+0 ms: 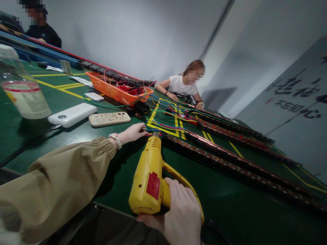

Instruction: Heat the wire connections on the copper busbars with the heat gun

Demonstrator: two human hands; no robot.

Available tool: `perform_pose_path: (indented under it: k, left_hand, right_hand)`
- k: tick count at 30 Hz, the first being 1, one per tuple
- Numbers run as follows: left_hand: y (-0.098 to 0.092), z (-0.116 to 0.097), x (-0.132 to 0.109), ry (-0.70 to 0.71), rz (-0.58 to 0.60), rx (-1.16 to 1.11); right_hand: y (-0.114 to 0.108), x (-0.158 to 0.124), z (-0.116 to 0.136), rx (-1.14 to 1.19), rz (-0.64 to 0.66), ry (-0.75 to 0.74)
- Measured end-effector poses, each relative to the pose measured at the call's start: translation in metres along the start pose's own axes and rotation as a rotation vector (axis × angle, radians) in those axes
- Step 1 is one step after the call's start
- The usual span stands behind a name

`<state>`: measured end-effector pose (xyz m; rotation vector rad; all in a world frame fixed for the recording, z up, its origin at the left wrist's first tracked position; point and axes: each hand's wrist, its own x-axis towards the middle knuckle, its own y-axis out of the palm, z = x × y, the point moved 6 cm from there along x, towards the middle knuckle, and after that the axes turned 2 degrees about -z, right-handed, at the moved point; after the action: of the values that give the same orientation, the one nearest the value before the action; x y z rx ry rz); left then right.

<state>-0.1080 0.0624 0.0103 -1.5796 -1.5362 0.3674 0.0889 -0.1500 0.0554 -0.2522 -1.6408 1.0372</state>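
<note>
My right hand (180,207) is wrapped round the handle of a yellow heat gun (146,177). Its nozzle points away from me, toward thin coloured wires (153,130) at the near end of a long dark strip (204,154). Just left of the nozzle, my left hand (134,132) pinches these wires between its fingertips. A second long strip (217,144) with blue and red wires lies behind the first, about parallel to it. The nozzle's tip overlaps the wires in view, so I cannot tell the gap between them.
An orange basket (112,87) holds wires and parts. Left of my hands lie a phone in a patterned case (109,119), a white power bank (73,115) and a plastic bottle (24,88). Across the green table (230,197), a person in white (182,85) handles wires.
</note>
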Motion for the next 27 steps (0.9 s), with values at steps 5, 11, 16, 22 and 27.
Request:
perform_pose_path:
  k: [5, 11, 16, 22, 27]
  left_hand:
    - [-0.005, -0.005, -0.001, 0.099, -0.003, 0.088]
    - [-0.005, -0.011, -0.003, 0.103, 0.033, 0.088]
    - [-0.006, -0.019, -0.006, 0.154, 0.101, 0.065]
    - [-0.009, -0.015, -0.005, 0.167, 0.076, -0.014]
    - [-0.017, -0.024, -0.009, 0.143, -0.059, 0.151]
  right_hand:
    - [0.004, -0.002, -0.003, 0.082, 0.059, 0.057]
    - [0.008, -0.001, 0.002, 0.126, 0.098, 0.051]
    - [0.014, 0.000, 0.006, 0.172, 0.160, 0.031]
    - [0.014, 0.002, 0.006, 0.145, 0.160, 0.044]
    - [0.015, 0.003, 0.006, 0.182, 0.196, 0.084]
